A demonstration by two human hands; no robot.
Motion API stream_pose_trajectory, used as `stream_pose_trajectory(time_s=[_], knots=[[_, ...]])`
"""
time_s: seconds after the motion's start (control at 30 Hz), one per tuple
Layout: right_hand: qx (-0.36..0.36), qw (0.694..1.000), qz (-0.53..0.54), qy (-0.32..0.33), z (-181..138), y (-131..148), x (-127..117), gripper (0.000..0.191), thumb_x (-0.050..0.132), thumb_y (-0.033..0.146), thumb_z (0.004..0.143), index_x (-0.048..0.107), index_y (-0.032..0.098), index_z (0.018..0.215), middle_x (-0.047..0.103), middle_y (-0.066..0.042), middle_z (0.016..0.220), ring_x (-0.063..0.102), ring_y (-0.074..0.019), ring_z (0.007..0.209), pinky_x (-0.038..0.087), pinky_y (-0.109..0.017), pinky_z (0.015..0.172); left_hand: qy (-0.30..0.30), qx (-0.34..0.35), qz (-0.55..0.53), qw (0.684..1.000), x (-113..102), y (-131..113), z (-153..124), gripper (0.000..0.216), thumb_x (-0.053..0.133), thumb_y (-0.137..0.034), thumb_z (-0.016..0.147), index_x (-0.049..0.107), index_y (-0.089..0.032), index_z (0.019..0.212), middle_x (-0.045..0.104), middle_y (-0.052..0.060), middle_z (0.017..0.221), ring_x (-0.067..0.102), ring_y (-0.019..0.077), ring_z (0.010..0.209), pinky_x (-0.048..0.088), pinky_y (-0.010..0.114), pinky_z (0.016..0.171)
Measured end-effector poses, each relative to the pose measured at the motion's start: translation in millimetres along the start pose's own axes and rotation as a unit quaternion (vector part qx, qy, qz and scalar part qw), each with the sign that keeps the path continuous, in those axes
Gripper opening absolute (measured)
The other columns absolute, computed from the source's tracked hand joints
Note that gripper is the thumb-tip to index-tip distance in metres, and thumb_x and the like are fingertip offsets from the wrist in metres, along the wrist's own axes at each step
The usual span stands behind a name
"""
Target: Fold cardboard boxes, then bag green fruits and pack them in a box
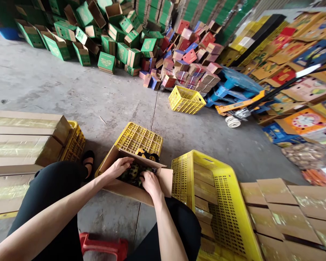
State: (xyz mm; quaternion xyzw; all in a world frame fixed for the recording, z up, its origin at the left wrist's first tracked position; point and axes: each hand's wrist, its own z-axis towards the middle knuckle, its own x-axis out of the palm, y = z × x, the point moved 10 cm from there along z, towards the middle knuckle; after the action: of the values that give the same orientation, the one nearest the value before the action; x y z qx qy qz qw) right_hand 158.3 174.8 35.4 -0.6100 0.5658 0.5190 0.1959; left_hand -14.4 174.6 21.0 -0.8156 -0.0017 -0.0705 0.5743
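An open brown cardboard box (130,190) rests on an upturned yellow plastic crate (139,137) in front of my knees. Dark green and yellow items (134,172) fill the box. My left hand (121,166) lies at the box's left side with its fingers reaching in over the items. My right hand (149,181) is curled down into the box on the same items. What the fingers grip is hidden inside the box.
A tilted yellow crate (217,195) holding flat cartons stands at my right, beside sealed cartons (288,210). More sealed cartons (21,141) sit on a yellow crate at my left. A red stool (103,246) is under me. Far off lie green boxes (84,40), red boxes (190,61), a yellow basket (186,99) and a pallet jack (239,108).
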Motion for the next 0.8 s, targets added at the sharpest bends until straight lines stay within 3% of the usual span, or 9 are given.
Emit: stream_pose_trajectory(time_s=[0.17, 0.27, 0.4, 0.67, 0.8], knots=[[-0.038, 0.998, 0.050, 0.014, 17.6, 8.4, 8.2, 0.055, 0.061, 0.018, 0.097, 0.053, 0.019, 0.152, 0.052, -0.013, 0.159, 0.047, -0.0242, 0.149, 0.038, -0.036, 0.123, -0.012, -0.004, 0.013, 1.000, -1.6, -2.6, -0.2, 0.049, 0.071, -0.036, 0.079, 0.074, -0.018, 0.125, 0.072, 0.015, 0.135, 0.071, 0.0336, 0.115, 0.056, 0.048, 0.100], [-0.027, 0.996, 0.078, 0.046, 25.4, 4.4, 16.3, 0.067, 0.066, 0.020, 0.094, 0.046, 0.022, 0.158, 0.045, -0.013, 0.164, 0.042, -0.0262, 0.153, 0.037, -0.038, 0.124, -0.024, -0.008, 0.025, 0.999, -4.8, -2.5, -2.8, 0.050, 0.069, -0.034, 0.080, 0.073, -0.018, 0.127, 0.070, 0.015, 0.138, 0.068, 0.0345, 0.122, 0.054, 0.047, 0.103], [-0.009, 0.990, 0.107, 0.086, 29.0, 2.9, 19.3, 0.076, 0.067, 0.020, 0.093, 0.037, 0.016, 0.162, 0.041, -0.019, 0.166, 0.041, -0.0286, 0.153, 0.033, -0.040, 0.126, -0.025, -0.031, 0.044, 0.998, -9.9, 8.9, -5.2, 0.053, 0.069, -0.032, 0.079, 0.071, -0.019, 0.130, 0.068, 0.015, 0.140, 0.065, 0.0355, 0.124, 0.056, 0.047, 0.099], [-0.016, 0.988, 0.103, 0.113, 24.3, 12.0, 7.6, 0.046, 0.069, 0.015, 0.090, 0.070, 0.019, 0.136, 0.068, -0.014, 0.141, 0.063, -0.0305, 0.133, 0.047, -0.040, 0.115, 0.011, 0.000, 0.132, 0.991, -8.2, 22.1, 2.7, 0.050, 0.067, -0.028, 0.077, 0.075, -0.017, 0.126, 0.073, 0.013, 0.133, 0.061, 0.0355, 0.129, 0.048, 0.046, 0.110], [-0.012, 0.987, 0.118, 0.110, 23.5, 13.8, 5.7, 0.029, 0.070, 0.018, 0.089, 0.078, 0.022, 0.117, 0.068, -0.010, 0.139, 0.065, -0.0283, 0.129, 0.048, -0.038, 0.113, 0.018, -0.004, 0.169, 0.985, -6.0, 24.4, 3.4, 0.054, 0.062, -0.027, 0.079, 0.073, -0.015, 0.131, 0.071, 0.013, 0.138, 0.063, 0.0345, 0.127, 0.047, 0.046, 0.111]])
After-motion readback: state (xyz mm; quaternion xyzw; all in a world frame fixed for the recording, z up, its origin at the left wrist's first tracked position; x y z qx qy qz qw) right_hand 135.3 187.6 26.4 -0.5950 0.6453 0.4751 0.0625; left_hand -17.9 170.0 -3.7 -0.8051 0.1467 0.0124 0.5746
